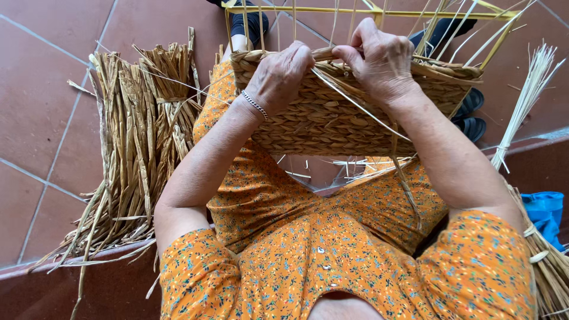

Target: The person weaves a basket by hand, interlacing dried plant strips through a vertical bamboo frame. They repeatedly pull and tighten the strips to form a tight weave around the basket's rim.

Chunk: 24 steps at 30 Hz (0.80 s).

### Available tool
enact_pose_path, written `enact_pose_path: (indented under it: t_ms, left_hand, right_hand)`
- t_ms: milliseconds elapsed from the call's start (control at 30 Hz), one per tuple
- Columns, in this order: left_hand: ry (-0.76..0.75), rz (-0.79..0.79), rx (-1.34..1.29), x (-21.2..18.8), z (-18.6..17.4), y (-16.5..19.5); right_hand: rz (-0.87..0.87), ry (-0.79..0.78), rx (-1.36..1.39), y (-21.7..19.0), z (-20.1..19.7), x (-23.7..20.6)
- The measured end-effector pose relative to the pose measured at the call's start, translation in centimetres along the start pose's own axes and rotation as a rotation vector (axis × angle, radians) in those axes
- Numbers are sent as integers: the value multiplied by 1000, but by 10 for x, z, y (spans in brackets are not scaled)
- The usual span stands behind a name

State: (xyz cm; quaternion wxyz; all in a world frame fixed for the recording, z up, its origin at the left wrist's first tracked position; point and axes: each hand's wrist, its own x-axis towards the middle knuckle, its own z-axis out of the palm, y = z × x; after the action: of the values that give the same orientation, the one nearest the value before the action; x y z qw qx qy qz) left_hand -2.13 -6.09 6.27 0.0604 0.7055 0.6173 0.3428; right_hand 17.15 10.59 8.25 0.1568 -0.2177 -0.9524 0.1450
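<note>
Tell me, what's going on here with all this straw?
A seated person in an orange flowered dress is working on a woven basket held on the lap. The left hand and the right hand both pinch at the basket's top rim, where a pale strand runs down across the weave. Thin upright stakes rise above the rim. A bundle of dried fibre lies on the tiled floor.
</note>
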Motion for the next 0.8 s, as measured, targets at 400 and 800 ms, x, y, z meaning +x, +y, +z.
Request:
enact_pose_path:
  t_ms: [400,800]
  left_hand:
    - [377,-129,168,26,42,-30]
    - [48,-224,-90,34,34,-16]
  right_hand:
    - [180,91,296,-2,-7,-28]
    - [-10,-151,106,-48,-35,-36]
